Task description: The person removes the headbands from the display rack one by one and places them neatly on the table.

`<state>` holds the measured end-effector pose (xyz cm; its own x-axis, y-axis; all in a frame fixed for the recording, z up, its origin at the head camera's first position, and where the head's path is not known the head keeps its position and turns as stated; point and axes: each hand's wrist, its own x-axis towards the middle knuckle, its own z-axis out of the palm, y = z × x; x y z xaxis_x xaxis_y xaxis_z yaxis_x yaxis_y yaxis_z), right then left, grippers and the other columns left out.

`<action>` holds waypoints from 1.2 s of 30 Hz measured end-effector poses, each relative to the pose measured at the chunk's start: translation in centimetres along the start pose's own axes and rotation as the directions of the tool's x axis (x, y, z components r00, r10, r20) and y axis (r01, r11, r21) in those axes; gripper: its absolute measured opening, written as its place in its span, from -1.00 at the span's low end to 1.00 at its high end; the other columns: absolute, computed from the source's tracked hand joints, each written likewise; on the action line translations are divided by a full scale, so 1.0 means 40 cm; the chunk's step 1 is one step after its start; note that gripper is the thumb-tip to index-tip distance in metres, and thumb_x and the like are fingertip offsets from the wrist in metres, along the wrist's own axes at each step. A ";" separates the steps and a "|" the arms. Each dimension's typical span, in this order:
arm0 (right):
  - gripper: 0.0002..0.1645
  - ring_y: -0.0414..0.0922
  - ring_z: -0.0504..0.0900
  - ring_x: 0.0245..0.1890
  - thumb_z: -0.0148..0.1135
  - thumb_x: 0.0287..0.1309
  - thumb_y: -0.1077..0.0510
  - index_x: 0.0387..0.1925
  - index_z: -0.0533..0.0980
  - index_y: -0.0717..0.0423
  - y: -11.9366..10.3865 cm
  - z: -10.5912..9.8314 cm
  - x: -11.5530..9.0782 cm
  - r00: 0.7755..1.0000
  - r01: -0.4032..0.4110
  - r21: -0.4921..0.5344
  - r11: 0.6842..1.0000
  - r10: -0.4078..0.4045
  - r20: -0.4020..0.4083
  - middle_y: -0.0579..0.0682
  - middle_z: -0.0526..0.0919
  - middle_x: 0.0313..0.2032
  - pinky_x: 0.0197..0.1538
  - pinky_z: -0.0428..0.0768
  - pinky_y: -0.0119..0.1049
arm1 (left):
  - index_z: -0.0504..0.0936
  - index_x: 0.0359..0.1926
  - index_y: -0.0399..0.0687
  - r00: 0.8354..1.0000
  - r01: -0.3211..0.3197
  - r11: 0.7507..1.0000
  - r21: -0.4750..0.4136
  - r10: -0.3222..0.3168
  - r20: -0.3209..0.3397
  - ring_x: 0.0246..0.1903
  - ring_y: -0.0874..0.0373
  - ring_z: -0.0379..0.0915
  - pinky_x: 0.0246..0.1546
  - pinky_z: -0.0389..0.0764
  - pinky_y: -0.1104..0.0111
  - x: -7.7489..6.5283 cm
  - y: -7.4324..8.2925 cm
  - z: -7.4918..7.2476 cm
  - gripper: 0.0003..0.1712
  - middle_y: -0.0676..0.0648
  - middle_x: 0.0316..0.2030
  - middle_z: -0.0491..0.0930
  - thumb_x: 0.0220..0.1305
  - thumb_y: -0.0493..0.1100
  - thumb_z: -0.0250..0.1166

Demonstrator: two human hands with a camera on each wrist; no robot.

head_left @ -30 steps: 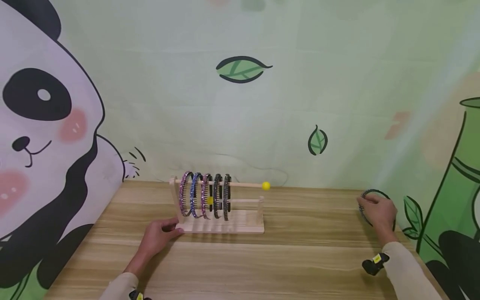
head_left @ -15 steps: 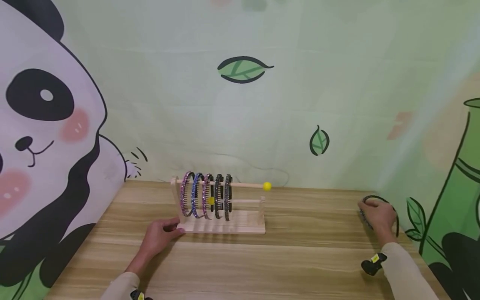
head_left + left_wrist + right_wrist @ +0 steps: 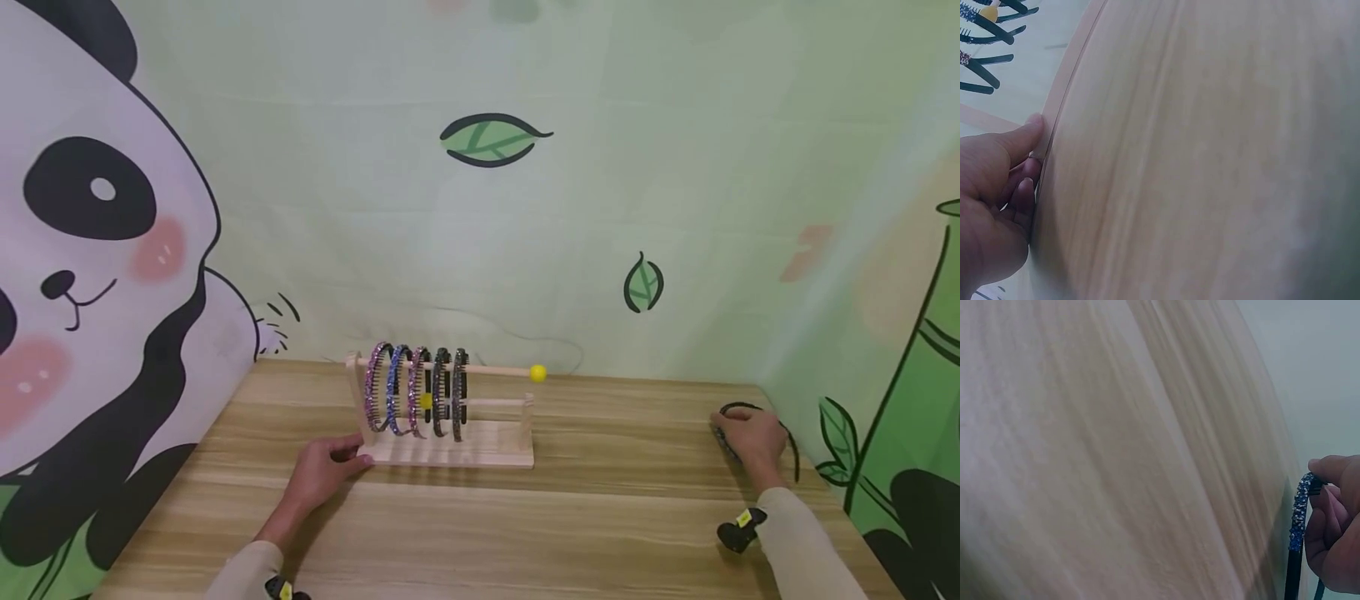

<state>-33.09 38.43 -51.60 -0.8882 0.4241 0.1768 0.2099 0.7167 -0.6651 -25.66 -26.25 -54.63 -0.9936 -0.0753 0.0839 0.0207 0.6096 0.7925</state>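
Note:
My right hand (image 3: 752,435) pinches a dark headband (image 3: 1299,512) between thumb and fingers at the table's right side. Blue and silver glitter covers the band's curve in the right wrist view, and its plain black ends point away. My left hand (image 3: 321,475) holds the left end of a wooden headband rack (image 3: 450,454), with the thumb (image 3: 1030,134) at the base's edge. Several glittery headbands hang on the rack's bars, among them a blue one (image 3: 392,392) and a pink one (image 3: 371,392). Part of the held headband is hidden behind my right hand.
The wood-grain table (image 3: 585,525) spreads between and in front of my hands. A yellow ball (image 3: 537,373) caps the upper bar's right end. Behind the table hangs a green printed cloth (image 3: 360,208) with a panda.
My right hand has shifted slightly left, and the headband in it has turned, with one end now hanging lower on the right. The left hand has stayed at the rack. The head view has turned slightly left.

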 end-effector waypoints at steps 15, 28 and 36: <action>-0.52 0.39 0.49 0.02 0.37 0.23 0.01 -0.12 0.68 0.43 0.015 0.012 -0.010 0.999 -0.036 0.001 0.999 0.036 0.010 0.43 0.68 -0.04 0.14 0.33 0.22 | 0.69 0.13 -0.24 1.000 0.010 1.000 -0.021 -0.010 0.007 0.00 0.04 0.65 -0.08 0.61 0.35 0.000 -0.004 0.009 -0.53 -0.20 0.05 0.72 0.25 -0.14 0.49; -0.50 0.41 0.50 0.04 0.35 0.24 0.02 -0.12 0.67 0.46 0.014 0.006 -0.010 1.000 -0.024 -0.004 1.000 0.024 0.008 0.44 0.68 -0.05 0.16 0.33 0.24 | 0.69 0.13 -0.23 1.000 0.000 1.000 -0.007 0.000 0.006 -0.03 0.04 0.65 -0.03 0.63 0.24 -0.001 0.002 0.008 -0.53 -0.20 0.05 0.72 0.25 -0.12 0.49; -0.43 0.33 0.60 0.05 0.29 0.33 -0.04 0.08 0.61 0.42 -0.015 -0.033 -0.015 0.998 0.029 0.007 1.000 -0.030 0.055 0.37 0.69 0.02 0.09 0.50 0.18 | 0.68 0.15 -0.26 1.000 -0.023 1.000 0.018 0.023 0.007 0.04 -0.04 0.64 0.07 0.62 0.05 -0.001 -0.001 0.002 -0.52 -0.23 0.07 0.70 0.27 -0.12 0.48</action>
<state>-32.16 38.49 -50.36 -0.9152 0.3717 0.1561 0.1812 0.7251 -0.6644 -25.64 -26.20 -54.72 -0.9936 -0.0557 0.0980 0.0418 0.6256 0.7790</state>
